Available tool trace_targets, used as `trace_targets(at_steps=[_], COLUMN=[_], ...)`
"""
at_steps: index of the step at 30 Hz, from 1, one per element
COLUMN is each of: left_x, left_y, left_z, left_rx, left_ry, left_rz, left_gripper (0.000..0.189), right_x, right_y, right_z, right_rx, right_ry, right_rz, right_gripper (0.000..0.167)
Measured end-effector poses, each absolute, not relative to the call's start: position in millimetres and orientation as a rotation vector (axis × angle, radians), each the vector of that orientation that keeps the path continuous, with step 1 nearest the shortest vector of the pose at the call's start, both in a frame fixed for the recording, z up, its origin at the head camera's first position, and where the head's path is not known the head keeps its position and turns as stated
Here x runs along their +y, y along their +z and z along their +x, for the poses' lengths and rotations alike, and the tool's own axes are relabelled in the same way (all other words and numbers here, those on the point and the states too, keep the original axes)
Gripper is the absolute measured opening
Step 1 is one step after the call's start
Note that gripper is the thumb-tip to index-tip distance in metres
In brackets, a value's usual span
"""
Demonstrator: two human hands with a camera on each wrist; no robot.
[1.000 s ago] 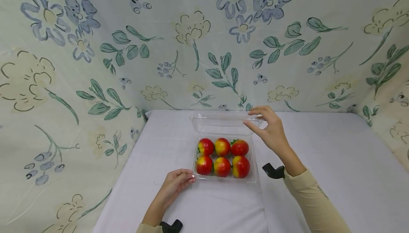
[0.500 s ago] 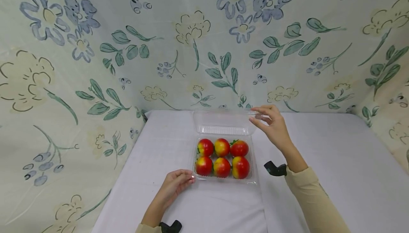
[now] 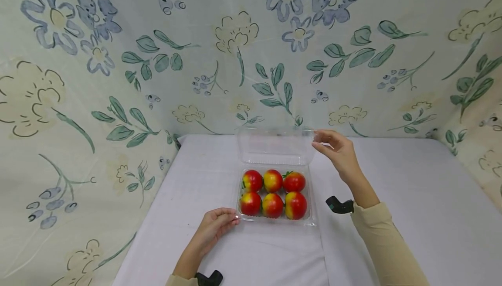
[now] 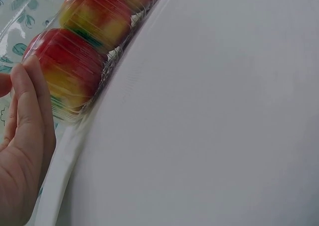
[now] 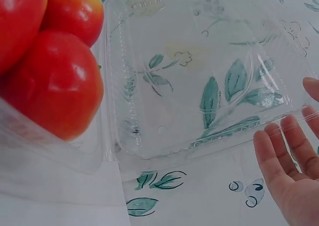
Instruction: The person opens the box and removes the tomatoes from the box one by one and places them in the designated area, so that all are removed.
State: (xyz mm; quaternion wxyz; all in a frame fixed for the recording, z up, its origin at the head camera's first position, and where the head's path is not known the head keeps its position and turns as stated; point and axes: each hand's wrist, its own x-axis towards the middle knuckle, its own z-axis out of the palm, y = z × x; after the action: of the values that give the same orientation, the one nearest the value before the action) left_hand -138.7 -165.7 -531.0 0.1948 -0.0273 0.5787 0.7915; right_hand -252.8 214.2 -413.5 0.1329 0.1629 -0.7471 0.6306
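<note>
In the head view, a clear plastic clamshell container (image 3: 310, 221) sits on the table with several red-and-yellow round fruits (image 3: 272, 205) in two rows. Some carry green leafy bits. Its clear lid (image 3: 274, 146) stands raised on the far side, hinged to the tray. My left hand (image 3: 211, 229) pinches the near left corner of the tray; in the left wrist view its fingers (image 4: 27, 94) lie beside the end fruit. My right hand (image 3: 339, 155) holds the lid's right edge between thumb and fingers. In the right wrist view the fingertips (image 5: 264, 141) lie at the transparent lid rim.
A white cloth covers the table (image 3: 412, 190). Behind and to the sides hangs a floral-patterned cloth (image 3: 235, 81). Black wrist mounts (image 3: 339, 205) sit at the cuffs of beige sleeves (image 3: 386, 242).
The lid has swung from a lower tilt to a more upright one behind the fruits. My right hand has shifted slightly right with its edge. The left hand and tray stay put.
</note>
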Motion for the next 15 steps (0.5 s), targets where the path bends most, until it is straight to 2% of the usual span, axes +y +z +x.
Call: trace_targets(at_steps=[15], left_x=[-165.7], left_y=[-533.1], left_z=[-139.7], left_rx=[1.633], left_ry=[2.222], left_rz=[-0.050], left_gripper=[0.020], right_x=[219.2], right_y=[-424.5], right_z=[-265.1], right_rx=[-2.132], right_ry=[1.949], right_rz=[0.390], right_gripper=[0.024])
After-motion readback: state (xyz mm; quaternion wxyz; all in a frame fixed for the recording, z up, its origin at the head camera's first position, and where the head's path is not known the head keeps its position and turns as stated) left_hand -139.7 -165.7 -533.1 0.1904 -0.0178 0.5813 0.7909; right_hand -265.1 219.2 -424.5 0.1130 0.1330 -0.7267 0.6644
